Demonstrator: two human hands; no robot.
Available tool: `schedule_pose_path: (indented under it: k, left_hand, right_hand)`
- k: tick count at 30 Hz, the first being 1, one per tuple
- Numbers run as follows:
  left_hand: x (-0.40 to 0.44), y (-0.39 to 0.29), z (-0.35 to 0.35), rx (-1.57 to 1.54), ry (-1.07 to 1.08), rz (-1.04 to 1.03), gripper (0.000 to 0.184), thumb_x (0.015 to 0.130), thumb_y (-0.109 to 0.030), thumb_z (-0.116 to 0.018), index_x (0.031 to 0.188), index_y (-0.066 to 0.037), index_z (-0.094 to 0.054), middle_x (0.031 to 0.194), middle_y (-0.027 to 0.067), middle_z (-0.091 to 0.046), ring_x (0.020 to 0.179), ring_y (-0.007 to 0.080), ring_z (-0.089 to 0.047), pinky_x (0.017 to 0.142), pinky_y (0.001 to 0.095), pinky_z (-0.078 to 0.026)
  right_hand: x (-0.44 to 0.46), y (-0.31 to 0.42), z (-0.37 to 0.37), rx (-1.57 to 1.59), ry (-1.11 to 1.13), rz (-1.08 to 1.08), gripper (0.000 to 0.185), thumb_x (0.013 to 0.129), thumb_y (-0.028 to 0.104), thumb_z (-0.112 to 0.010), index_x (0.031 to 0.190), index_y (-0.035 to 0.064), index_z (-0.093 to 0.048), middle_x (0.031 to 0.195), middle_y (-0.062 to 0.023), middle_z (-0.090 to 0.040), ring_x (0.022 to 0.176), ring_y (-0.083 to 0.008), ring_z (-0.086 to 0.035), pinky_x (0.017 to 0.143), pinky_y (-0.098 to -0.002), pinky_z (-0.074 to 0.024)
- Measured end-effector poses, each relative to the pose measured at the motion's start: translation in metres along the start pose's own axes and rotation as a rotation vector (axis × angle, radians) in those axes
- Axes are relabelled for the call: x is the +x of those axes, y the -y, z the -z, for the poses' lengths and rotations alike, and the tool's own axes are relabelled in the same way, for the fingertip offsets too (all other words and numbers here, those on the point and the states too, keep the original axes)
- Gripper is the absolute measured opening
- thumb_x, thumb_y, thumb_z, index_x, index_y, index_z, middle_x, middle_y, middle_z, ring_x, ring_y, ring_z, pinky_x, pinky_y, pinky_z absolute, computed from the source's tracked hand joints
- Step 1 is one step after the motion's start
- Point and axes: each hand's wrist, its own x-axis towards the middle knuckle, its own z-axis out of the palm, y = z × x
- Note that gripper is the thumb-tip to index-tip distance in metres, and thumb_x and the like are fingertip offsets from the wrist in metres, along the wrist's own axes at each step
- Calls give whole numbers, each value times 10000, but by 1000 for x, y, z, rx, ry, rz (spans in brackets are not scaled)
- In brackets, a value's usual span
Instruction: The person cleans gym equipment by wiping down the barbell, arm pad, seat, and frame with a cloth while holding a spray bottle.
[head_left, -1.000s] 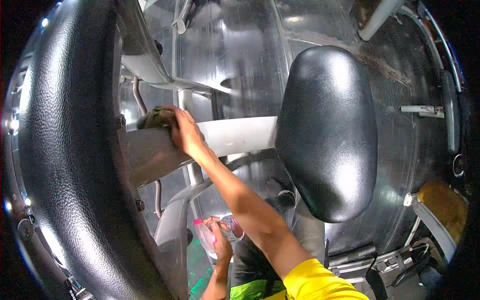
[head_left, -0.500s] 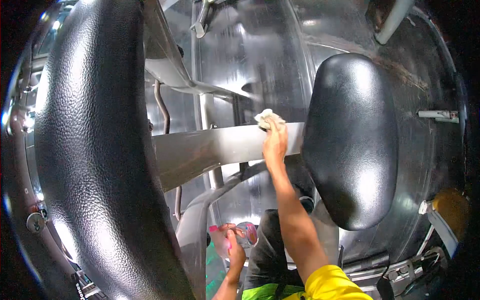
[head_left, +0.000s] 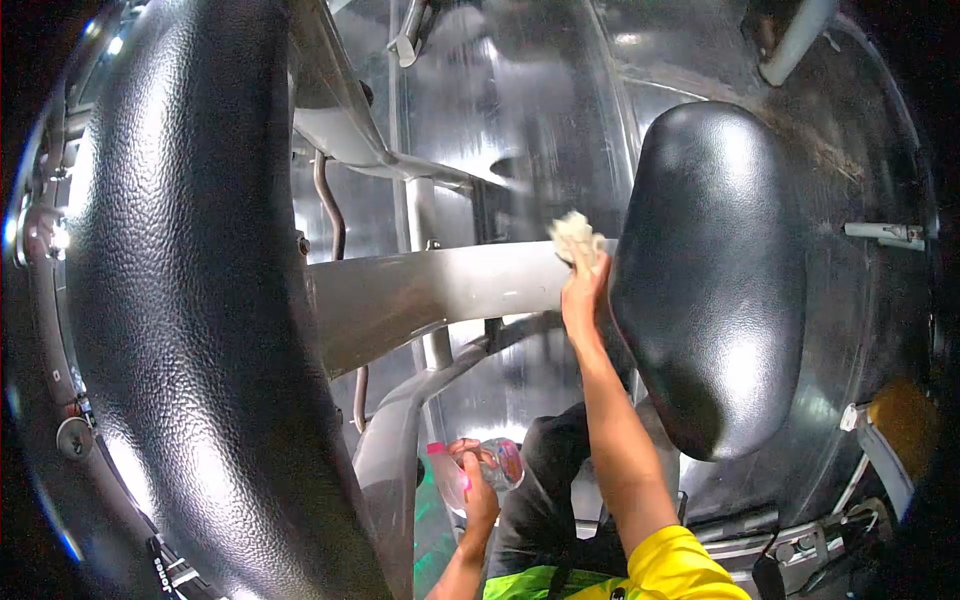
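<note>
My right hand [head_left: 583, 290] is closed on a crumpled cream cloth [head_left: 577, 238]. The cloth lies against the grey metal beam [head_left: 480, 283], near its right end beside the black padded seat [head_left: 722, 270]. Lower down, my left hand [head_left: 480, 492] grips a clear plastic spray bottle [head_left: 503, 464] with a pink nozzle. The bottle is tilted on its side, and part of it is hidden behind my fingers.
A long black padded cushion [head_left: 190, 300] fills the left side. Curved grey frame tubes [head_left: 385, 450] run below the beam. Behind stands shiny metal panelling [head_left: 530, 110]. A brown pad [head_left: 903, 425] is at the lower right.
My right hand has moved the cloth right along the beam, closer to the black seat. My left hand keeps the spray bottle in nearly the same place.
</note>
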Motion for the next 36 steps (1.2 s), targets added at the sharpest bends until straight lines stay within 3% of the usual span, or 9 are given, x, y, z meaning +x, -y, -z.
schedule_pose_path:
  k: [3, 5, 7, 11, 17, 20, 23, 27, 36]
  left_hand:
    - [-3, -10, -3, -58, -21, 49, 197, 975, -171, -505, 1112, -34, -468, 903, 91, -562, 648, 159, -552, 655, 336, -473]
    - [-4, -14, -4, -149, 3, 68, 216, 980, -200, -513, 1111, -35, -467, 926, 86, -562, 651, 148, -550, 635, 325, -470]
    - [-11, 1, 8, 79, 49, 61, 239, 987, -230, -514, 1119, -37, -462, 977, 89, -560, 634, 142, -543, 612, 309, -464]
    - [-24, 0, 8, -34, 36, 48, 250, 998, -255, -498, 1135, -50, -457, 944, 79, -563, 609, 134, -532, 596, 291, -454]
    - [-39, -13, 11, 85, 165, -143, 145, 961, -134, -553, 1038, -12, -538, 879, 90, -600, 606, 130, -541, 572, 261, -449]
    - [-52, -27, -5, -118, 100, 79, 138, 934, -114, -559, 1030, -15, -559, 797, 72, -604, 606, 120, -542, 551, 276, -450]
    - [-59, -54, -13, -66, 129, 82, 98, 898, -87, -572, 963, -18, -594, 737, 50, -612, 604, 122, -561, 547, 274, -457]
    - [-71, -76, -14, 24, 192, 51, 69, 880, -75, -575, 892, -23, -618, 689, 31, -613, 607, 119, -584, 541, 276, -464]
    - [-88, -160, -15, -183, 505, 110, 150, 845, -41, -646, 993, -21, -633, 796, 32, -667, 638, 74, -599, 582, 234, -494]
  right_hand:
    - [-14, 18, -16, -100, -133, -121, 300, 859, 18, -510, 1137, 75, -603, 1155, -171, -525, 1034, -315, -550, 868, -385, -459]
    - [-44, 36, -65, 558, 3, -509, 330, 852, 11, -479, 1163, 47, -583, 1135, -183, -503, 1064, -347, -523, 903, -427, -444]
    - [-92, 89, -80, -90, 239, 189, 349, 812, -8, -490, 1145, 57, -573, 1129, -180, -479, 1054, -372, -516, 883, -430, -462]
    - [-90, 49, -42, -335, 512, 243, 344, 829, -43, -484, 1140, 78, -565, 1205, -187, -479, 1042, -395, -532, 905, -454, -459]
    - [-58, 44, 71, -383, 237, -839, 366, 919, 136, -511, 1272, 43, -474, 1242, -238, -515, 1138, -417, -495, 973, -454, -400]
    - [-95, -67, 79, -342, 266, -569, 502, 902, 276, -576, 1311, 21, -439, 1295, -255, -506, 1225, -394, -461, 1023, -433, -357]
    - [-101, 27, 108, -119, 415, -606, 526, 958, 402, -512, 1316, 35, -393, 1303, -211, -501, 1233, -340, -475, 1050, -390, -341]
    - [-129, 72, 143, 27, 559, -469, 466, 1006, 275, -460, 1365, 40, -279, 1300, -223, -467, 1206, -279, -465, 1021, -376, -356]
    - [-130, 192, 290, -3, 448, -317, 316, 1007, 225, -473, 1266, 43, -465, 1157, -66, -551, 1106, -150, -483, 972, -304, -379]
